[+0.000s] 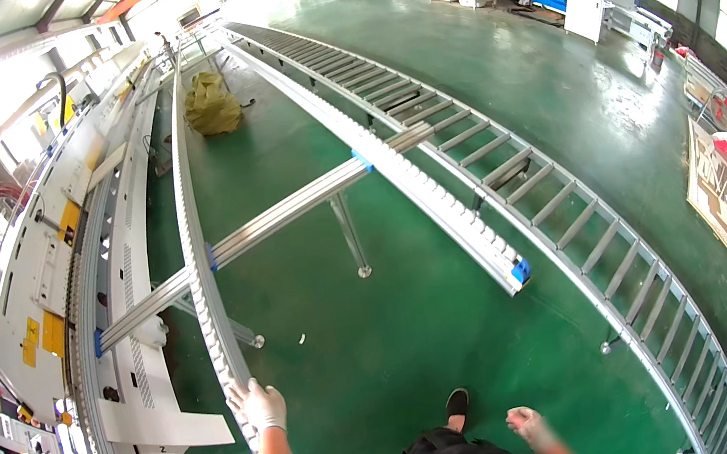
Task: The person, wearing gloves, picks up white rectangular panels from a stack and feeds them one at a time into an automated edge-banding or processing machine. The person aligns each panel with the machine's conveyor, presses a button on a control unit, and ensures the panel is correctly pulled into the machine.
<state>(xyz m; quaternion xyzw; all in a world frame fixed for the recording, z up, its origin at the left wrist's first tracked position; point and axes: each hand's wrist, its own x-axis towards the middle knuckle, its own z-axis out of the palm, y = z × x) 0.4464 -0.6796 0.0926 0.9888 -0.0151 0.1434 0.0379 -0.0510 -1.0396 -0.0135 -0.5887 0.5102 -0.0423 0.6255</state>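
Note:
My left hand (pixel 257 406), in a pale glove, lies on the near end of a long metal rail lined with small rollers (pixel 203 283). Its fingers are spread over the rail's top. Down at the lower right, my right hand (pixel 526 423) hangs over the floor, away from every rail. Its fingers are curled in and no object shows in them; the wrist is blurred. A second roller rail (pixel 436 200) runs at an angle ahead of me, with a blue end cap (pixel 520 272). A silver crossbar (pixel 284 213) on legs joins the two rails.
A long roller conveyor (pixel 552 205) curves along my right. To the left stands a long white machine (pixel 39 300) with yellow labels. An olive cloth-covered bundle (pixel 211 104) sits between the rails. A framed panel (pixel 716 192) leans far right. Another person (pixel 163 41) stands far back.

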